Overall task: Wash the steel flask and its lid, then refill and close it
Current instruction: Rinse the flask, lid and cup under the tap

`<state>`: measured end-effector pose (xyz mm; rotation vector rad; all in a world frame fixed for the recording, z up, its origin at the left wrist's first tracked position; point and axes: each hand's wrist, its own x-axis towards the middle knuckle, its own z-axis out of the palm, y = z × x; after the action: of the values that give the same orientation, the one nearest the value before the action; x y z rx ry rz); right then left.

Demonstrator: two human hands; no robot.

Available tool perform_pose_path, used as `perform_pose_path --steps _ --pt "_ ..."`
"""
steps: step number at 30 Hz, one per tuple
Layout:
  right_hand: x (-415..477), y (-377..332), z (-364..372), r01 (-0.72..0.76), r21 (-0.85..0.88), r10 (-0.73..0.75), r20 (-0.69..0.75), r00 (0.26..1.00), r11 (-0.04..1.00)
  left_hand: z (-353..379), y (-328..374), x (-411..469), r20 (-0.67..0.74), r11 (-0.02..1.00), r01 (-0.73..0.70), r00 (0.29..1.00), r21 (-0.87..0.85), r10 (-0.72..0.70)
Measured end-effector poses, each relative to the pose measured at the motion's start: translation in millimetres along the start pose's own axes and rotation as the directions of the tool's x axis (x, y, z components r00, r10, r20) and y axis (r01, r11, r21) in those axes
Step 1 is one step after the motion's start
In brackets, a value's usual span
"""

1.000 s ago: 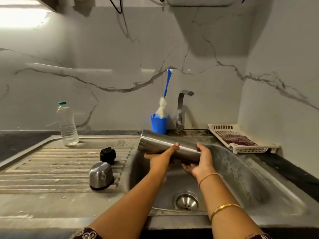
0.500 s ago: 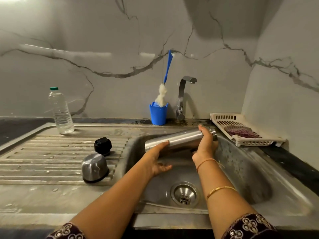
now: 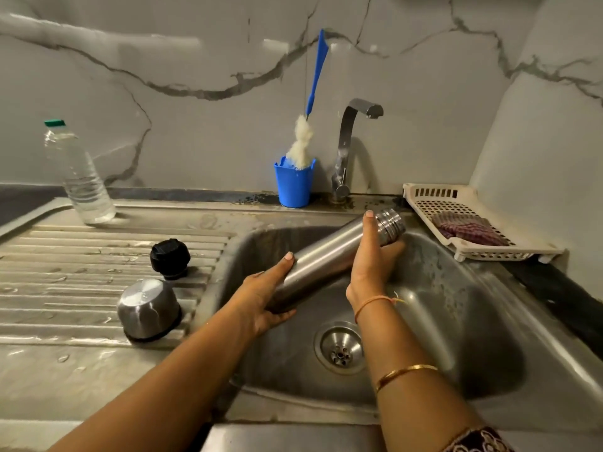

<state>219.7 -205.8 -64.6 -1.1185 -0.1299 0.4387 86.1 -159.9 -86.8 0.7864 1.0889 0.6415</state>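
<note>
- I hold the flask [image 3: 323, 256] in the air over the sink [image 3: 456, 308], not touching the basin.
- Its long axis runs on a slant from near left to far right. The base is the low end, toward me. The threaded neck is the high end and points to the back right corner, toward the white rack [image 3: 424, 197].
- The neck is bare, with no lid on it.
- My left hand [image 3: 257, 301] grasps the base end, thumb lying along the top and fingers curled underneath.
- My right hand [image 3: 368, 259] grasps the flask just below the threads, thumb up across the near side and fingers wrapped behind.
- The steel cap [image 3: 148, 309] sits mouth down on the ribbed draining board [image 3: 81, 262], left of the basin. The black stopper [image 3: 169, 257] stands just behind it, apart from it.
- A clear plastic bottle [image 3: 80, 181] with a green top stands upright at the back of the board.
- The drain [image 3: 341, 347] lies below the flask, between my forearms.
- Behind the basin stands the tap [image 3: 346, 148], its spout turned right, with no water running. A blue cup [image 3: 293, 185] just left of it holds a blue-handled brush [image 3: 315, 76].
- The rack holds a folded dark red cloth [image 3: 470, 228].
- The walls are grey marble with dark veins, meeting in a corner on the right.
</note>
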Motion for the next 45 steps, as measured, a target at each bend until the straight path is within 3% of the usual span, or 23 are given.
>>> perform_pose_path --steps 9,17,22,25,28,31,34,37,40,41,43,45 --pt "11 -3 -4 -0.145 -0.132 0.163 0.14 0.977 0.981 3 -3 2 0.05 0.995 0.1 0.994 -0.023 -0.098" --pt "16 -18 -17 -0.165 -0.148 0.203 0.291 0.935 0.975 20 -17 -14 0.239 0.973 0.14 0.954 0.185 -0.183" --pt "15 -24 -29 -0.092 -0.207 0.157 0.323 0.933 0.974 16 -16 -4 0.304 0.913 0.108 0.922 0.393 -0.24" --pt "20 -24 -30 -0.034 -0.208 0.099 0.311 0.945 0.977 20 -15 12 0.269 0.877 0.002 0.952 0.481 -0.149" --pt "22 -15 -25 0.139 -0.35 -0.038 0.281 0.959 0.927 26 -6 32 0.171 0.827 -0.215 0.974 0.519 0.146" --pt "21 -6 -21 0.33 -0.511 -0.186 0.312 0.932 0.794 42 15 51 0.109 0.676 -0.42 0.885 0.606 0.452" --pt "23 -2 -19 0.412 -0.585 -0.291 0.295 0.91 0.698 65 40 65 0.118 0.5 -0.538 0.752 0.679 0.649" --pt "28 -2 -17 0.467 -0.605 -0.392 0.263 0.882 0.645 93 64 89 0.286 0.124 -0.573 0.571 0.81 0.769" --pt "33 -3 -16 0.504 -0.615 -0.441 0.267 0.857 0.606 120 82 106 0.548 -0.307 -0.499 0.457 0.81 0.701" --pt "35 -3 -15 0.506 -0.62 -0.443 0.269 0.855 0.599 128 88 113 0.625 -0.439 -0.455 0.441 0.774 0.644" --pt "40 -2 -14 0.506 -0.625 -0.443 0.271 0.855 0.594 142 97 131 0.699 -0.559 -0.421 0.467 0.714 0.541" --pt "42 -1 -13 0.502 -0.616 -0.437 0.269 0.858 0.607 153 106 146 0.662 -0.494 -0.446 0.57 0.747 0.486"
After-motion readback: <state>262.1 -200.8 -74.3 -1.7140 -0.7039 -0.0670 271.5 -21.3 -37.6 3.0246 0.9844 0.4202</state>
